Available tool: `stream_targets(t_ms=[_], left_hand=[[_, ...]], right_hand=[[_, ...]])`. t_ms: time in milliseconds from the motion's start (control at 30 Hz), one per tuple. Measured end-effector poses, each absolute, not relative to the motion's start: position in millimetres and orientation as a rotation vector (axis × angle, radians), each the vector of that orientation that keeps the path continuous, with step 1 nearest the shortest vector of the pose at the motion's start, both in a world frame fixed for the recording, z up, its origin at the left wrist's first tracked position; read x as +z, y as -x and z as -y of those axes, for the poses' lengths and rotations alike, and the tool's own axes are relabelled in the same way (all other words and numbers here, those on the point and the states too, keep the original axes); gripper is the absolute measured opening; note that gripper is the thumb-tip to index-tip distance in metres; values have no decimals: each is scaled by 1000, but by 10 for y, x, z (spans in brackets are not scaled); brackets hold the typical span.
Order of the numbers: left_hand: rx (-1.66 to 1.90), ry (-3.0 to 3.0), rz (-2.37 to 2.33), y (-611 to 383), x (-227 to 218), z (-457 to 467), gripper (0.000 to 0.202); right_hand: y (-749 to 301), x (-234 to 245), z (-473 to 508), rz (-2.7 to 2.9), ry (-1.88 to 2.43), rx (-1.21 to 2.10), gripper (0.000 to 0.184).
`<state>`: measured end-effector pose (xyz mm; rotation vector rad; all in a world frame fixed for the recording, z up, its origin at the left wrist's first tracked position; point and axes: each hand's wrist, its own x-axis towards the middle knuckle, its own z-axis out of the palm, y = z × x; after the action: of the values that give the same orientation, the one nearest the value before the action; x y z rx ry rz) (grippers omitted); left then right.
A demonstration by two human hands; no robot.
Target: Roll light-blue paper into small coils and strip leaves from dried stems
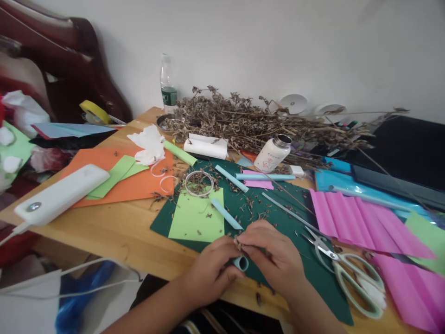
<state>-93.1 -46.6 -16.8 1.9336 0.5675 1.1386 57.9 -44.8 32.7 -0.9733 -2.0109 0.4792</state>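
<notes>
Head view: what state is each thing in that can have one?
Held blue tube, rolled, end open
Left hand, gripping tube
Right hand, fingers pinched, contents unclear
Scissors, blades parted
White flask, uncapped
Clear bottle, upright
White device, plugged in
Pink papers, pleated
Dried plants, heaped
Square green sheet, littered

The green mat (320,276) looks smooth and matt. Above its near edge, the blue tube (241,264) appears to be of matt paper. Under the mat, the table (139,234) shows smooth wood with a slight shine. Right of the mat, the scissors (333,255) have shiny metal blades. Behind the mat, the dried plants (236,120) look rough, and the bottle (167,76) is clear, glossy plastic.
</notes>
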Motion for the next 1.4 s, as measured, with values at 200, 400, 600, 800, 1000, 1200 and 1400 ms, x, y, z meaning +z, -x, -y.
stream_targets(t_ms=[200, 400, 600, 800, 1000, 1200, 1400], left_hand=[[1191, -1897, -656, 913, -185, 462, 31], [1243, -1897, -659, 909, -212, 466, 31], [1227, -1865, -645, 915, -213, 480, 30], [1192, -1903, -635, 920, -188, 478, 30], [1153, -1890, -636, 912, -146, 470, 32], [1133, -1914, -623, 910, -141, 473, 34], [1105, -1911, -626, 915, -110, 472, 31]], right_hand=[[-604, 222, 564, 1915, 1005, 560, 22], [-576, 202, 567, 1939, 941, 468, 21], [-611, 285, 554, 2171, 920, 273, 12], [-648, 351, 632, 2283, 939, 160, 15], [-677, 359, 635, 2249, 1003, 372, 20], [-672, 345, 598, 2165, 1007, 369, 12], [-679, 336, 604, 2164, 945, 372, 17]])
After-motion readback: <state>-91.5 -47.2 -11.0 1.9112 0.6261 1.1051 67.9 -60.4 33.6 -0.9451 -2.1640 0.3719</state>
